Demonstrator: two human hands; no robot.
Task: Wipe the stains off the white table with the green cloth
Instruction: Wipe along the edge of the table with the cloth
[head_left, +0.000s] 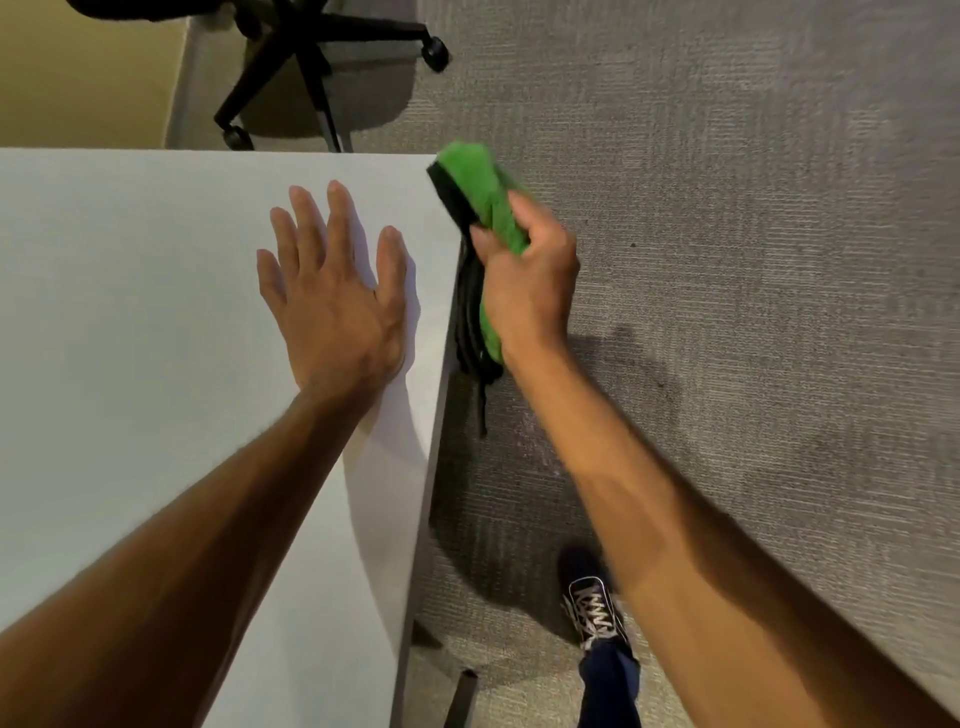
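My left hand (332, 291) lay flat, fingers spread, bracing on the white table (130, 312); at three o'clock, my right hand (524, 280) clutched the green cloth (483, 197) past the edge.

Bare forearms, no sleeves; dark navy trouser leg (610, 680); black shoe (592, 608) with white laces.

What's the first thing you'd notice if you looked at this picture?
The bright green cloth jumps out first: the right hand grips it just past the right edge of the white table, over the grey carpet. Next comes the left hand, pressed flat with fingers spread on the tabletop near that edge. A black office chair base stands beyond the table at the top.
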